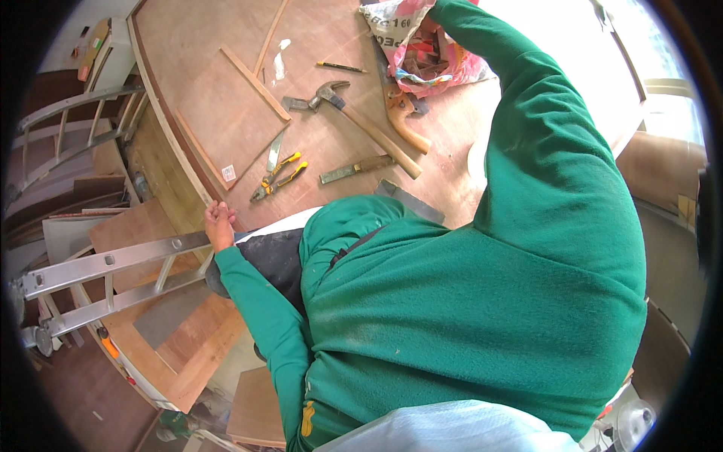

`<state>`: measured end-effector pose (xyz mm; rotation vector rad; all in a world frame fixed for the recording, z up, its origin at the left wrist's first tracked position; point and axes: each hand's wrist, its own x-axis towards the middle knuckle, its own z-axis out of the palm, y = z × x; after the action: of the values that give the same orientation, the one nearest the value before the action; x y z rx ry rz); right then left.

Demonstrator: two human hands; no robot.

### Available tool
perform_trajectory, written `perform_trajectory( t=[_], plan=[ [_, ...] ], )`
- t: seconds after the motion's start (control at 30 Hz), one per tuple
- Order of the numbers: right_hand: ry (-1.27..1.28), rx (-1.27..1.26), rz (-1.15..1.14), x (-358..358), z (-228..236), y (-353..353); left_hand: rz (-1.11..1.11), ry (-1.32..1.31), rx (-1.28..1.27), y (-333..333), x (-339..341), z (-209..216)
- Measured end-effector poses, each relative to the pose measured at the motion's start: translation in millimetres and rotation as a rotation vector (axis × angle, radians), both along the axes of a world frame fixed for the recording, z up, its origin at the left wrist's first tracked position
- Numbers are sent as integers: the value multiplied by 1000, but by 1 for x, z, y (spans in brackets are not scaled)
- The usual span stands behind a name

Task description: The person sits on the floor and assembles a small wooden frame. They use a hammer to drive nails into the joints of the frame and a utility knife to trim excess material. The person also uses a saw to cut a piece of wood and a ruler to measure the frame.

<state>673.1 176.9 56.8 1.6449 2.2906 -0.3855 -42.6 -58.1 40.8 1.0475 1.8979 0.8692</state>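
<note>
My left hand rests at the near left edge of the wooden tabletop, its fingers loosely bent and slightly apart, with nothing seen in them. My right arm stretches to the mouth of a pink and white sack at the far side; the right hand itself is hidden. Reddish pieces show inside the sack. Between the arms lie a claw hammer with a wooden handle, yellow-and-black pliers, a wood-handled chisel and a curved wooden saw handle, partly under the sack.
Thin wooden strips and a pencil lie on the tabletop. An aluminium ladder leans in from the left, close to my left hand. Wooden boards are below the table's left side. A dark flat piece lies near my body.
</note>
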Motion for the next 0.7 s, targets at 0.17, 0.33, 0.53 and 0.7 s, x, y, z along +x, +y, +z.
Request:
perform_trajectory(
  t=[0.17, 0.33, 0.53, 0.7],
  plan=[
    [-5, -2, 7, 0, -1, 3, -1, -4, -3, -1, -2, 0],
    [-17, -8, 9, 3, 0, 1, -11, 3, -6, 1, -4, -2],
    [-20, -9, 8, 5, 2, -1, 4, -27, 9, 3, 0, -3],
    [-17, -5, 11, 5, 0, -2, -8, -29, 13, 1, -4, -6]
  ],
)
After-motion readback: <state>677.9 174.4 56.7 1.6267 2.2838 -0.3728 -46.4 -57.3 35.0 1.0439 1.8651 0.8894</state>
